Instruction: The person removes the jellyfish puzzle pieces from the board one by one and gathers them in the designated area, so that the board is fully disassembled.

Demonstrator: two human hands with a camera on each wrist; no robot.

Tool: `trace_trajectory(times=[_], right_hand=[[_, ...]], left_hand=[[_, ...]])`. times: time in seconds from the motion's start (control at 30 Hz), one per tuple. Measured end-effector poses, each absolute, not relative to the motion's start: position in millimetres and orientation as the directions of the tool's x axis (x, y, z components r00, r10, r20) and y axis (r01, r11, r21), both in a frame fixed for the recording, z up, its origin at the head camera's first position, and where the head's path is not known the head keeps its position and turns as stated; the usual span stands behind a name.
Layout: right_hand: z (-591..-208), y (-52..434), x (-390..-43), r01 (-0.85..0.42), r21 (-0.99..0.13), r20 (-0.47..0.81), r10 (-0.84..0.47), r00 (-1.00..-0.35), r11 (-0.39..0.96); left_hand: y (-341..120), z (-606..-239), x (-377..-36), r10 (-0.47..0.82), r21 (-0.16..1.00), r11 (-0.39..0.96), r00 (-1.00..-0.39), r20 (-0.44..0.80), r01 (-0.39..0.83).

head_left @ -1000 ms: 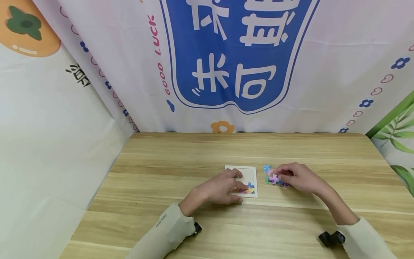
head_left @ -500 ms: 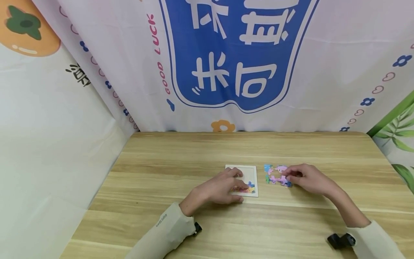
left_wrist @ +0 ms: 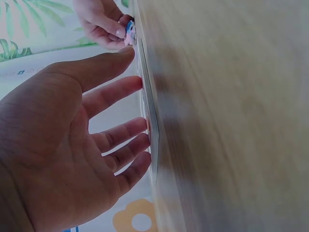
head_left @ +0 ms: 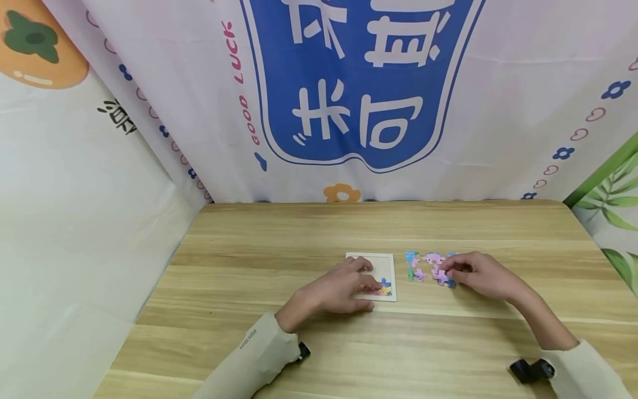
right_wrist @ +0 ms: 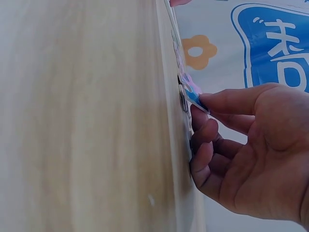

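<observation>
Several pastel jigsaw pieces (head_left: 427, 267) lie scattered; right hand (head_left: 480, 275) grip pinches one pink-blue piece (right_wrist: 195, 98).

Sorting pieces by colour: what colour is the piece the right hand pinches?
Blue puzzle piece, clearest in right wrist view.

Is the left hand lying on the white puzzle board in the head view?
Yes, the left hand rests with straight fingers on the white puzzle board, covering its left part.
</observation>
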State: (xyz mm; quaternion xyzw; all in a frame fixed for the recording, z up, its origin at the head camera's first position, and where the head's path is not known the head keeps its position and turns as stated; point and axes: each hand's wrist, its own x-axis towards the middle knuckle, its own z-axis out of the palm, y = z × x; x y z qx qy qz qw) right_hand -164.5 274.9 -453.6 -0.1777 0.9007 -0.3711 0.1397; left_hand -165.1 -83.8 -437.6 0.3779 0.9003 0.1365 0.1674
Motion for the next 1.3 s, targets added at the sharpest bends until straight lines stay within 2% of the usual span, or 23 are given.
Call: trace_trajectory(times=[0.47,0.77,1.17,1.3], right_hand=[[-452.4,276.2,-163.6,-0.225,-0.724,-0.117,-0.437,-0.892,0.652],[-443.7,289.1,-165.0,-0.192,-0.701,-0.135,-0.393,-0.910,0.687],[-442.0,276.6,-164.9,-0.206,-0.747,-0.117,-0.430,-0.895,0.632],[-442.5,275.1,-165.2,-0.200,-0.738,-0.102,-0.399,-0.911,0.645]], left_hand=[[-83.7,-438.6,-165.0,0.730,0.361,0.675,-0.654,-0.200,0.643],[-82.7,-437.2,-164.7,0.729,0.365,0.675,-0.654,-0.201,0.641],[-83.4,-436.4,-164.2,0.729,0.374,0.674,-0.656,-0.197,0.637],[-83.4,-436.8,-164.2,0.728,0.370,0.676,-0.658,-0.196,0.638]])
